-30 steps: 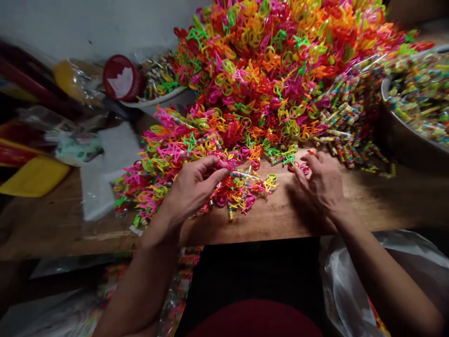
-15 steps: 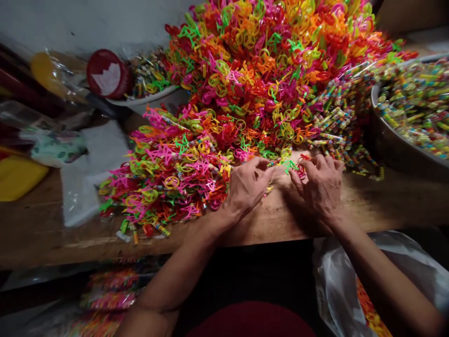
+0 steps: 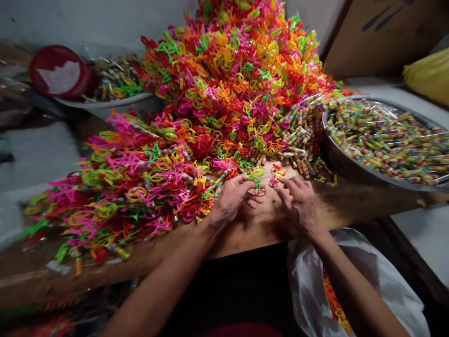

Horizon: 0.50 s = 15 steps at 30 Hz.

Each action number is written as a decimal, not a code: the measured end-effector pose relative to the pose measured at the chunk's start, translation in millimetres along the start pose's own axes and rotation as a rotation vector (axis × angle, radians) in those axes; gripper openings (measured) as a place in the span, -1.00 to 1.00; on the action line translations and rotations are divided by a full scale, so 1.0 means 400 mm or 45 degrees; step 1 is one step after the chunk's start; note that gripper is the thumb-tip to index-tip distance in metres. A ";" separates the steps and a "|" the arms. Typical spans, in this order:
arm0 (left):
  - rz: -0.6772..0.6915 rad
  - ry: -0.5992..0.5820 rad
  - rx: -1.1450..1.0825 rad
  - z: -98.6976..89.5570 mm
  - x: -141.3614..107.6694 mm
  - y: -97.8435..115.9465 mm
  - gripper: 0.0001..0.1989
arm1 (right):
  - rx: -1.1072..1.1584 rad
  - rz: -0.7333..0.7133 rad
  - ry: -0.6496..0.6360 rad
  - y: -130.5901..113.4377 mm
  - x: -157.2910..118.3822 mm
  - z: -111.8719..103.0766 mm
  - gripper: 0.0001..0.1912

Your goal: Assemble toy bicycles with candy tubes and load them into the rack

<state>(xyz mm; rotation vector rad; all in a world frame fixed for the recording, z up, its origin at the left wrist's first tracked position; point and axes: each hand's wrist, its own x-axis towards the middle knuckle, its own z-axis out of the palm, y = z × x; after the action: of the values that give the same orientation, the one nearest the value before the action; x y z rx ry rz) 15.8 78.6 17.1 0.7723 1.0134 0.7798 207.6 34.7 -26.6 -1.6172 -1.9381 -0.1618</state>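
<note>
Trinket (image 3: 258, 181), green plastic, at fingertips of left hand (image 3: 234, 199), inward of worktop's (image 3: 250, 229) front edge; whether that grip pinches it, can't tell from here. Right hand (image 3: 300, 199) slightly spread beside pink trinket (image 3: 274, 181). Half-second back, green lay by right fingertips.

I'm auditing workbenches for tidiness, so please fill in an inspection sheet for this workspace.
Surface: wooden table, grain visible near the hands.
Job's things: large heap of colourful plastic pieces; metal basin of small tubes at right.
Clutter: red basket by a pale tub; plastic bag below the table's front edge.
Hands: left hand at a green piece, grip unclear; right hand near a pink piece, contact unclear.
Cables: nothing seen.
Surroundings: pale wall behind; yellow bundle at far right.
</note>
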 end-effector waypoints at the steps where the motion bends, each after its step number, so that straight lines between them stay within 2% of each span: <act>1: 0.007 0.008 -0.033 -0.001 -0.001 0.008 -0.87 | -0.061 0.095 0.006 0.028 0.014 -0.003 -0.73; 5: -0.004 -0.043 -0.114 0.016 -0.002 0.025 -0.92 | -0.390 0.437 -0.110 0.124 0.089 0.005 -0.74; 7: -0.054 -0.067 -0.121 0.025 -0.004 0.024 -0.95 | -0.459 0.498 -0.165 0.145 0.120 0.019 -0.76; 10: -0.127 -0.073 -0.120 0.024 -0.010 0.017 -0.96 | -0.489 0.530 -0.163 0.152 0.144 0.043 -0.78; 15: -0.118 -0.097 -0.180 0.010 -0.008 0.000 -0.80 | -0.510 0.600 -0.094 0.169 0.151 0.083 -0.76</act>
<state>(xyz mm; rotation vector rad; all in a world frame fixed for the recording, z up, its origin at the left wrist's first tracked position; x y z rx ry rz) 18.5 75.1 19.8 0.6249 0.9090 0.7286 253.6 118.2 -41.3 -2.3251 -1.5854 -0.3153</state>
